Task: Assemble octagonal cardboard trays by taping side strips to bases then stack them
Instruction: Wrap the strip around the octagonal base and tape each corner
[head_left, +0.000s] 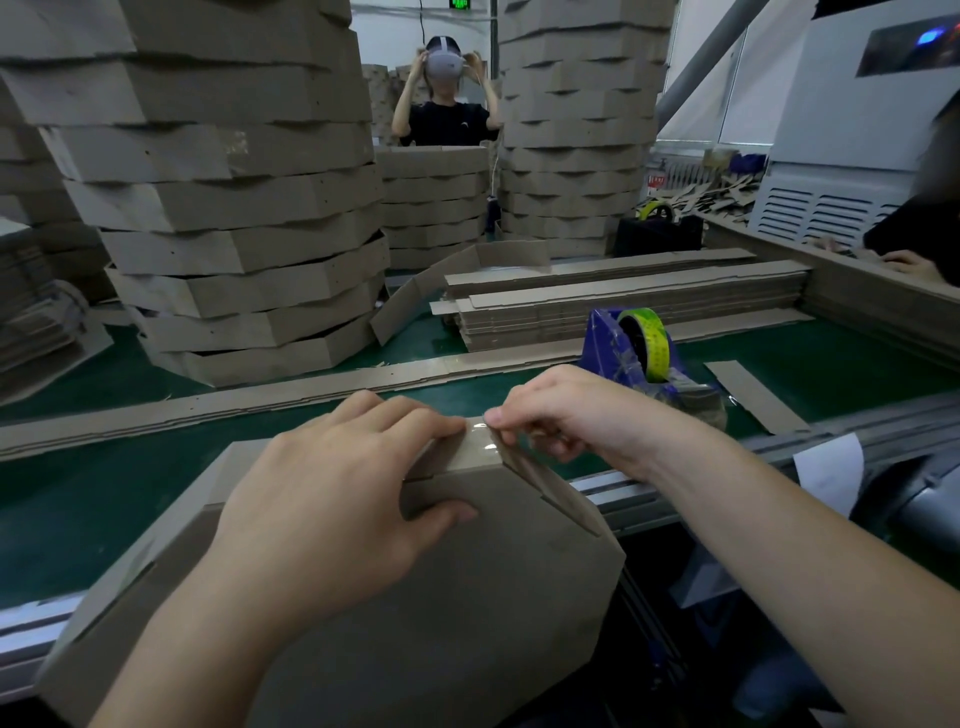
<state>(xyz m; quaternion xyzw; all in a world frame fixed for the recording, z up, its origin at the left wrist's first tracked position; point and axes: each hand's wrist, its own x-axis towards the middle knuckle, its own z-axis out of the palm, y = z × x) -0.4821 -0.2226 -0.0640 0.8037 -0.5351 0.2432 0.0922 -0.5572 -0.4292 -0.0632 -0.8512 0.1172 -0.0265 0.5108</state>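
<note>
Taping step in hand: left hand (332, 499) clamps the upturned tray (467, 597) at the near table edge, fingers hooked over its side strip (447, 460); right hand (566, 415) pinches clear tape (480, 441) onto the seam, which likely needs smoothing next, then fresh tape from the dispenser (631, 348), right

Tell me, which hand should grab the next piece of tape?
Right, probably. The tape dispenser sits just past the right hand, which pinches the tape at the tray corner. The left hand grips the tray's edge, steadying it.
</note>
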